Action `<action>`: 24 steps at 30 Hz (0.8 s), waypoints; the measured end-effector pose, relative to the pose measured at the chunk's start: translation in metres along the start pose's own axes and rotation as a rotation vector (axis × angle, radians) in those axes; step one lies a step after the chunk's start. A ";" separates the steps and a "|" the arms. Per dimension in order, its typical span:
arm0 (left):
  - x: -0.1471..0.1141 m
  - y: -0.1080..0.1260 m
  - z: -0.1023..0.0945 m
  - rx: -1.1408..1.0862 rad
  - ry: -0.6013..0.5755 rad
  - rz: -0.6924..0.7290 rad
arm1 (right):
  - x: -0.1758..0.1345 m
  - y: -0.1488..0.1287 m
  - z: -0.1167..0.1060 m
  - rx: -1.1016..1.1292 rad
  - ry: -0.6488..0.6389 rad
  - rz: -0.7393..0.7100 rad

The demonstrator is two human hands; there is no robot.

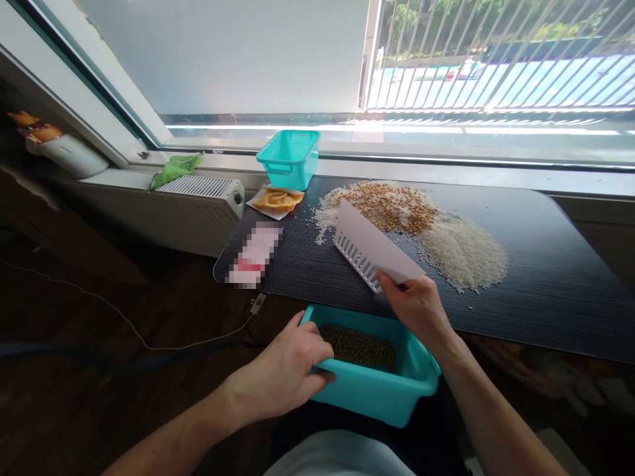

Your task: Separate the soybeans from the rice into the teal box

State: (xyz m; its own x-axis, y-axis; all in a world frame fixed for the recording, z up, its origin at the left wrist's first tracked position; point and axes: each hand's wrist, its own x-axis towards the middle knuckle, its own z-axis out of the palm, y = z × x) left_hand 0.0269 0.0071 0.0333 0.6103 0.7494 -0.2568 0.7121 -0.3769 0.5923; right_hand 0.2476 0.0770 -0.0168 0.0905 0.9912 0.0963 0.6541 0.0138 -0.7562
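Spanning the window side, your dark worktop (546,284) carries a white-and-yellow grain heap (421,221). Just off its front edge: teal bin (370,391), dark grains (362,347) inside, your left hand (297,357) clamped on its rim. Your right hand (419,305) pinches a white slotted panel (374,244) near that edge.

On the left stands a white object (74,155) with an orange animal figure (40,131). To its right, a green cloth (177,170) lies upon the radiator (183,213). Farther right, some orange-brown food (278,197) rests on white paper (256,201); nearer is a blurred flat object (256,254). A window (238,59) is at the far side.
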 end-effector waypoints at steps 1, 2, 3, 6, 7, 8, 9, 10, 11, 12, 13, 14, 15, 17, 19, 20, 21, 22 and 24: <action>0.000 -0.001 0.000 0.002 -0.003 -0.004 | 0.001 0.002 -0.004 -0.023 0.035 0.039; 0.001 -0.002 0.001 0.001 -0.008 -0.008 | 0.002 0.005 -0.010 -0.039 0.064 0.071; 0.002 -0.003 0.001 -0.001 -0.014 -0.010 | 0.002 0.008 -0.015 -0.048 0.088 0.095; 0.005 -0.004 0.001 -0.017 -0.033 -0.009 | 0.002 0.020 -0.033 -0.065 0.161 0.155; 0.006 -0.004 0.001 -0.023 -0.040 -0.005 | 0.001 0.025 -0.039 -0.077 0.187 0.183; 0.007 -0.004 0.001 -0.027 -0.044 -0.003 | 0.001 0.030 -0.045 -0.089 0.211 0.217; 0.007 -0.004 0.001 -0.030 -0.047 0.000 | 0.001 0.035 -0.051 -0.100 0.239 0.261; 0.007 -0.005 0.001 -0.031 -0.047 0.001 | 0.002 0.040 -0.058 -0.113 0.255 0.304; 0.008 -0.005 0.001 -0.032 -0.045 0.002 | 0.002 0.044 -0.064 -0.131 0.271 0.336; 0.008 -0.005 0.001 -0.034 -0.045 0.003 | 0.003 0.047 -0.070 -0.149 0.282 0.359; 0.008 -0.006 0.001 -0.037 -0.045 0.005 | 0.004 0.049 -0.075 -0.165 0.289 0.369; 0.008 -0.006 0.001 -0.040 -0.048 0.005 | 0.005 0.050 -0.080 -0.181 0.294 0.370; 0.008 -0.006 0.001 -0.044 -0.053 0.003 | 0.006 0.051 -0.084 -0.196 0.294 0.365; 0.009 -0.007 0.002 -0.047 -0.065 -0.007 | 0.009 0.049 -0.090 -0.222 0.291 0.353; 0.010 -0.007 0.002 -0.051 -0.077 -0.017 | 0.011 0.045 -0.093 -0.244 0.292 0.345; 0.011 -0.007 0.002 -0.053 -0.082 -0.020 | 0.012 0.044 -0.093 -0.251 0.295 0.339; 0.012 -0.007 0.001 -0.054 -0.085 -0.023 | 0.012 0.042 -0.092 -0.253 0.296 0.328; 0.012 -0.007 0.001 -0.055 -0.088 -0.025 | 0.013 0.042 -0.091 -0.255 0.297 0.308; 0.014 -0.006 0.000 -0.058 -0.098 -0.029 | 0.016 0.042 -0.089 -0.258 0.293 0.227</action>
State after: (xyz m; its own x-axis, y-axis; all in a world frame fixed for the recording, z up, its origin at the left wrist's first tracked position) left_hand 0.0311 0.0196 0.0262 0.6231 0.7014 -0.3461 0.7102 -0.3219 0.6262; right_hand 0.3433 0.0815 0.0109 0.4379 0.8857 0.1543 0.7555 -0.2694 -0.5972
